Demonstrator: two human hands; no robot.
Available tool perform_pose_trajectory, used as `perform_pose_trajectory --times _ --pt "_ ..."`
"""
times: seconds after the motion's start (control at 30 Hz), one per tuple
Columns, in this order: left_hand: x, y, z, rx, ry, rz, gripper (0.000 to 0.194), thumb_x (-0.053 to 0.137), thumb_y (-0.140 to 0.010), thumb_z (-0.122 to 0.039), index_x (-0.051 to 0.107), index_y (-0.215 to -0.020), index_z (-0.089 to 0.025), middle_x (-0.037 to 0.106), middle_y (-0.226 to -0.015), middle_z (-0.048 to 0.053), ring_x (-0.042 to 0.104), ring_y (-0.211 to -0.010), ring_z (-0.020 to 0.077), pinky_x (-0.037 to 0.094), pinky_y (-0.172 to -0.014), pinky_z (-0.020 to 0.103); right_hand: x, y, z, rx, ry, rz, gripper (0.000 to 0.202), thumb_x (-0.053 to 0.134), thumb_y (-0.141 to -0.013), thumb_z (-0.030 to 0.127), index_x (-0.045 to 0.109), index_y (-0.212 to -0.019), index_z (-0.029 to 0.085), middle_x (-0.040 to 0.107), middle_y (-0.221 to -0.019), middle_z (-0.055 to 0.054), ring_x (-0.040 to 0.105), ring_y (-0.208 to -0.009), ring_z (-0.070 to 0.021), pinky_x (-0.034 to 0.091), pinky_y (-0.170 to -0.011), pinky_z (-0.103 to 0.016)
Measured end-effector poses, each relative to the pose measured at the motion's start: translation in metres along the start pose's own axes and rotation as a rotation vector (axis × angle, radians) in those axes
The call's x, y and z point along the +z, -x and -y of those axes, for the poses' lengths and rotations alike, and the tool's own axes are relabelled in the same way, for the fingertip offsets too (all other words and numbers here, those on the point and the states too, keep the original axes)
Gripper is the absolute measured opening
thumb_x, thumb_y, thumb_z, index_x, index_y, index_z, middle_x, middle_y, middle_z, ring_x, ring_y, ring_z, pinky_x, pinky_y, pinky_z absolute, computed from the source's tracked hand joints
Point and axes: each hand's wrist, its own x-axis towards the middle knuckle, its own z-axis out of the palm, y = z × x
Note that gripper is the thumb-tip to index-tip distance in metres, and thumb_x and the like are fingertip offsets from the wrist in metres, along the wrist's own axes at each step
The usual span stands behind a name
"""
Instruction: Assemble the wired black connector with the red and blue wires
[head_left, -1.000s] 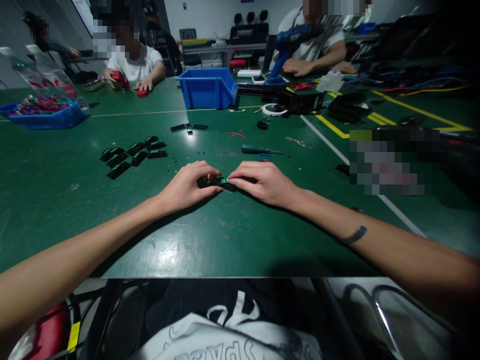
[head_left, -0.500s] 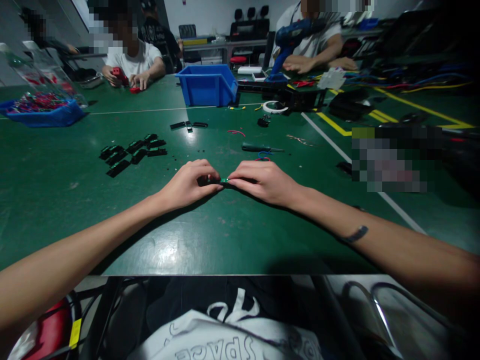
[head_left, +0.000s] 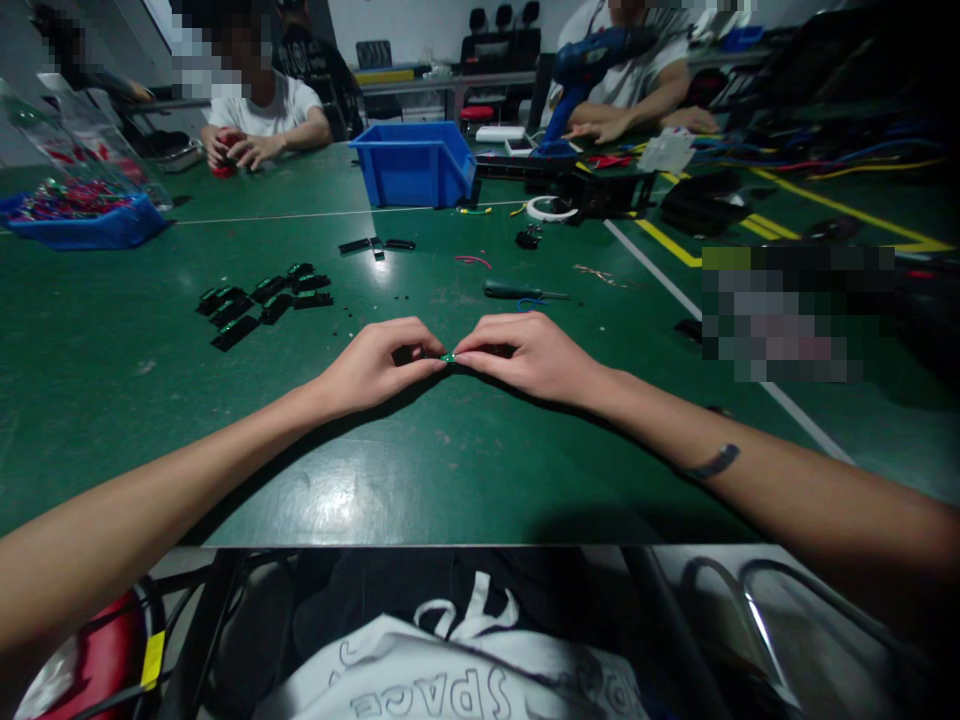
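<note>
In our grip, left hand (head_left: 375, 368) and right hand (head_left: 536, 355) pinch one small green piece (head_left: 448, 358) over the tabletop (head_left: 420, 460); we judge it unfinished, while grouped black-green pieces (head_left: 235, 333) lie farther left.

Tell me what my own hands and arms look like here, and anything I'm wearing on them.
Your left hand and right hand are ungloved, with no rings visible. Both forearms are bare, with no sleeves in view. The right one bears a short, dark, curved strip; whether it's a band or a marking, I can't tell.
</note>
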Motion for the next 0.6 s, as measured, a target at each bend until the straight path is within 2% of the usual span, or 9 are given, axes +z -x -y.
perform_pose_trajectory --times 0.2,0.33,0.47,0.6 --pt "0.001 0.0 0.001 0.001 0.012 0.0 0.023 0.064 -0.095 -0.037 0.073 -0.097 -0.015 0.069 -0.091 0.006 0.062 -0.084 0.0164 0.048 -0.079 0.029 0.0 -0.001 0.0 0.046 -0.037 0.019 0.02 0.065 -0.096 0.03 0.078 -0.1 0.016 0.072 -0.089 -0.005 0.065 -0.079 -0.0148 0.045 -0.073 -0.026" --pt "0.001 -0.001 0.001 0.011 0.026 -0.005 0.022 0.064 -0.095 -0.036 0.073 -0.097 -0.015 0.069 -0.091 0.006 0.062 -0.084 0.0165 0.047 -0.079 0.029 -0.001 0.003 0.0 0.003 0.038 0.04 0.023 0.066 -0.096 0.032 0.077 -0.107 0.015 0.071 -0.091 -0.007 0.065 -0.08 -0.016 0.046 -0.073 -0.027" --pt "0.002 -0.001 0.001 0.019 0.029 -0.011 0.023 0.065 -0.095 -0.037 0.073 -0.097 -0.015 0.069 -0.091 0.007 0.062 -0.084 0.0166 0.047 -0.078 0.029 -0.004 0.01 0.003 -0.129 0.262 0.104 0.03 0.059 -0.1 0.032 0.071 -0.121 0.014 0.071 -0.102 -0.011 0.066 -0.089 -0.0196 0.048 -0.077 -0.03" --pt "0.002 0.0 0.001 0.023 0.019 -0.023 0.023 0.064 -0.096 -0.036 0.072 -0.097 -0.015 0.069 -0.091 0.007 0.062 -0.084 0.0167 0.048 -0.078 0.029 -0.003 0.015 0.012 -0.223 0.587 0.134 0.035 0.047 -0.105 0.031 0.068 -0.122 0.009 0.07 -0.101 -0.014 0.064 -0.092 -0.0237 0.048 -0.077 -0.034"
